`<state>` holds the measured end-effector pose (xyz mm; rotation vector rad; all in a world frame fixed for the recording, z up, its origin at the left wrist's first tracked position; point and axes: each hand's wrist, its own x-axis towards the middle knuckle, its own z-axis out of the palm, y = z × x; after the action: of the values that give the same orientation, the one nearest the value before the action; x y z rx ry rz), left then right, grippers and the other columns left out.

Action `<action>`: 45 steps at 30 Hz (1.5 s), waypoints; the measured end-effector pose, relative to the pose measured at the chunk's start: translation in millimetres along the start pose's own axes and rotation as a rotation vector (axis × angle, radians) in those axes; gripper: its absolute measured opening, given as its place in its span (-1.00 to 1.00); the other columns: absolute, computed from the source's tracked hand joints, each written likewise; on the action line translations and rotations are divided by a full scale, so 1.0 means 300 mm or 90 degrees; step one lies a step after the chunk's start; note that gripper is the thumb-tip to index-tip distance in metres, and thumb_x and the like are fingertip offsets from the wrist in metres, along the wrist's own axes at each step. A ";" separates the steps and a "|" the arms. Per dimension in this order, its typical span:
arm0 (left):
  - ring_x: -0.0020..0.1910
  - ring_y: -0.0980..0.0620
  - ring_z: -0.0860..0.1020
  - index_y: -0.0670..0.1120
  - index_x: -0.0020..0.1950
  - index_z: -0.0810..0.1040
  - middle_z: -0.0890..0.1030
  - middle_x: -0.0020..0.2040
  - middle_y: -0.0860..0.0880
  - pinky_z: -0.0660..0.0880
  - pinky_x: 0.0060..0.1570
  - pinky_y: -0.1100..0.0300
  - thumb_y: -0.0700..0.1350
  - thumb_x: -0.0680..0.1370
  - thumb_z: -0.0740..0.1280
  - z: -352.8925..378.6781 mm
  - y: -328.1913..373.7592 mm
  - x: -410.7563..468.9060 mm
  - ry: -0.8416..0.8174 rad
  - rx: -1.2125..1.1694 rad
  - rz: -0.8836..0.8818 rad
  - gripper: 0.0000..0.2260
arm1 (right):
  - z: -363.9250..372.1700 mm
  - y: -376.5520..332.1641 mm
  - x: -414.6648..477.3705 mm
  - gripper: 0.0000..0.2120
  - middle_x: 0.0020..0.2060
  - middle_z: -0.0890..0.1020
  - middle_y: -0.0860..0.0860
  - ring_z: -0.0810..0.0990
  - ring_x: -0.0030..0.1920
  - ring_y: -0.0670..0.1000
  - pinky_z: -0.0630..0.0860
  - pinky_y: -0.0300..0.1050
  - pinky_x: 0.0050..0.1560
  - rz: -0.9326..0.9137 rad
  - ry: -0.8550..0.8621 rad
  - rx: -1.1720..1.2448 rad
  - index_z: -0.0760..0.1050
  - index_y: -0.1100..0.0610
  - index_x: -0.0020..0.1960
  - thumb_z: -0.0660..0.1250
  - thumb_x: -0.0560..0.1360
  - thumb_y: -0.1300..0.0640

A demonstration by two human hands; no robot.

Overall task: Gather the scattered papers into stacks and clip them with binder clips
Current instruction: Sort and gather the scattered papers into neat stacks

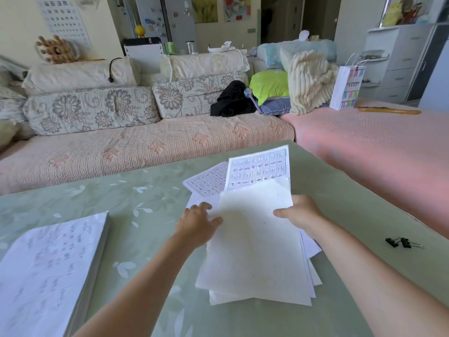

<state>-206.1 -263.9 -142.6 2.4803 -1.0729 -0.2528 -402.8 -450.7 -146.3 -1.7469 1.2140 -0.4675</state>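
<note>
Gathering loose sheets with both hands

Gripping the loose papers from either side, the left hand has its thumb on the blank top sheet and its fingers curled at the pile's left edge. The right hand pinches the right edge, thumb on top. The pile lies unevenly on the green table, with two printed sheets sticking out at its far end. A thick stack sits well apart at the left. Two black binder clips lie together at the right, away from the papers.
</note>
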 end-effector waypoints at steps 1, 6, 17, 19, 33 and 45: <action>0.34 -0.11 0.35 0.00 0.42 0.35 0.47 0.30 -0.08 0.33 0.31 0.04 0.16 0.53 0.31 -0.005 0.003 0.018 0.016 -0.040 -0.028 -0.49 | -0.014 0.005 -0.006 -0.46 0.18 0.64 0.04 0.61 0.16 0.08 0.52 -0.11 0.05 -0.025 -0.015 0.018 0.56 0.17 0.29 0.58 0.35 0.11; 0.27 -0.16 0.48 -0.14 0.49 0.25 0.47 0.34 -0.15 0.41 0.15 0.10 0.02 0.55 0.35 -0.031 0.016 0.082 0.049 -0.279 -0.195 -0.42 | -0.064 0.037 -0.011 -0.72 0.07 0.69 0.01 0.65 0.08 0.02 0.54 -0.09 0.12 -0.057 -0.039 0.098 0.61 0.18 0.17 0.48 0.48 0.13; -0.19 -0.09 0.62 -0.17 0.03 0.59 0.65 -0.12 -0.15 0.62 -0.07 0.02 -0.19 0.56 0.37 -0.024 -0.010 0.067 0.005 -0.603 -0.230 -0.91 | -0.061 0.032 0.005 -0.78 -0.05 0.66 0.17 0.64 -0.06 0.22 0.50 -0.04 -0.14 -0.075 0.129 0.037 0.55 0.25 -0.05 0.38 0.47 0.08; -0.18 -0.10 0.62 -0.15 0.04 0.59 0.66 -0.10 -0.15 0.62 -0.08 -0.01 -0.14 0.56 0.36 -0.030 -0.038 0.069 0.060 -0.576 -0.236 -0.89 | -0.060 0.015 -0.012 -0.91 -0.10 0.67 0.11 0.65 -0.08 0.16 0.48 -0.09 -0.17 -0.086 0.084 0.065 0.57 0.16 -0.11 0.41 0.49 0.14; -0.07 -0.13 0.64 -0.14 0.19 0.48 0.65 0.04 -0.17 0.62 -0.04 -0.04 -0.35 0.48 0.40 -0.075 -0.095 -0.014 -0.063 -0.648 -0.220 -0.68 | 0.062 -0.050 -0.112 -0.80 -0.28 0.55 -0.05 0.49 -0.33 0.01 0.40 -0.13 -0.28 -0.118 -0.083 -0.037 0.49 0.11 -0.14 0.44 0.46 0.01; -0.11 -0.11 0.61 -0.19 0.14 0.50 0.62 0.03 -0.19 0.59 -0.05 -0.01 -0.31 0.61 0.17 -0.092 -0.048 0.001 -0.002 -0.719 -0.163 -0.83 | 0.053 -0.098 -0.093 -0.73 0.03 0.70 0.05 0.67 0.00 0.02 0.59 -0.09 0.04 -0.054 -0.128 0.026 0.59 0.16 0.09 0.51 0.41 0.22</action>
<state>-187.5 -246.9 -124.5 1.5514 -0.3811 -0.7048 -388.1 -416.4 -124.1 -1.7700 0.9857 -0.3547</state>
